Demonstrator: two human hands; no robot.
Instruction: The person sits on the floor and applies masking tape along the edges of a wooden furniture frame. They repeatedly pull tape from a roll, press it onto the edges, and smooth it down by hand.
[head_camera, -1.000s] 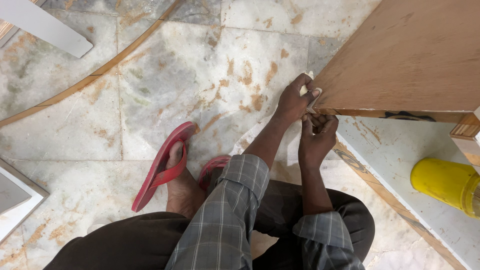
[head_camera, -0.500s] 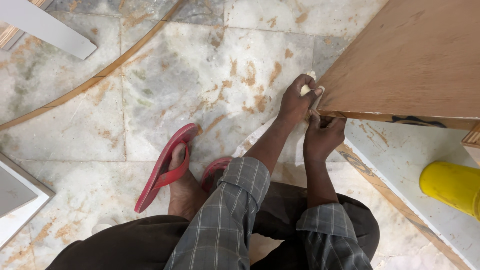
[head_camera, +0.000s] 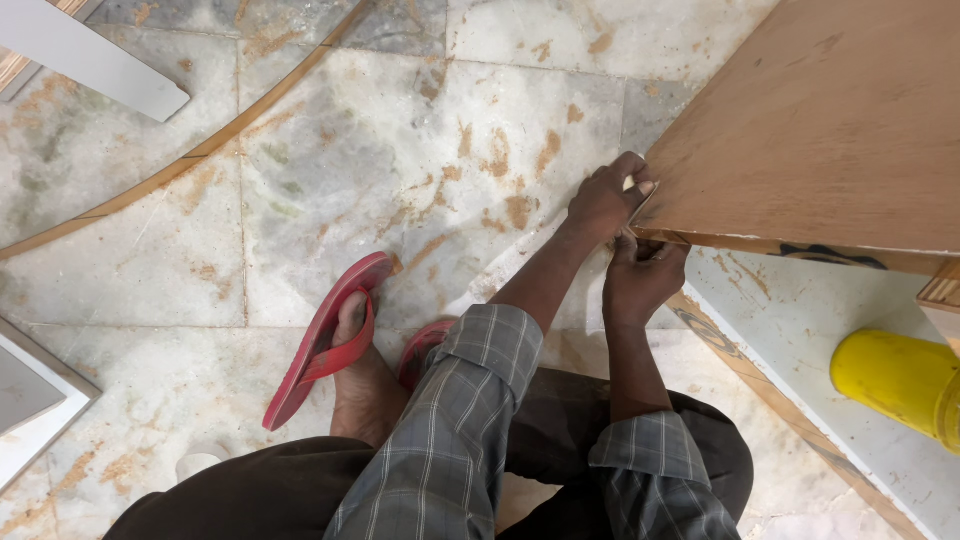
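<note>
A large brown plywood board (head_camera: 830, 120) fills the upper right, with its near corner pointing left. My left hand (head_camera: 603, 200) wraps over that corner, thumb on top and fingers curled round the tip. Just below it, my right hand (head_camera: 640, 275) is pressed up against the board's front edge, its fingers pinched together under the corner. Whether something small sits between those fingers is hidden. Both forearms reach out from grey checked sleeves.
I squat on a stained marble floor (head_camera: 420, 150) in red flip-flops (head_camera: 325, 340). A yellow can (head_camera: 895, 380) lies on a white sheet at the right. There is a white strip (head_camera: 90, 60) at top left, a curved wooden strip (head_camera: 200, 150) on the floor, and a white panel (head_camera: 30, 400) at the left edge.
Both hands stay at the board's corner. The left hand has closed a little further over the tip, and the right has pressed closer under the edge.
</note>
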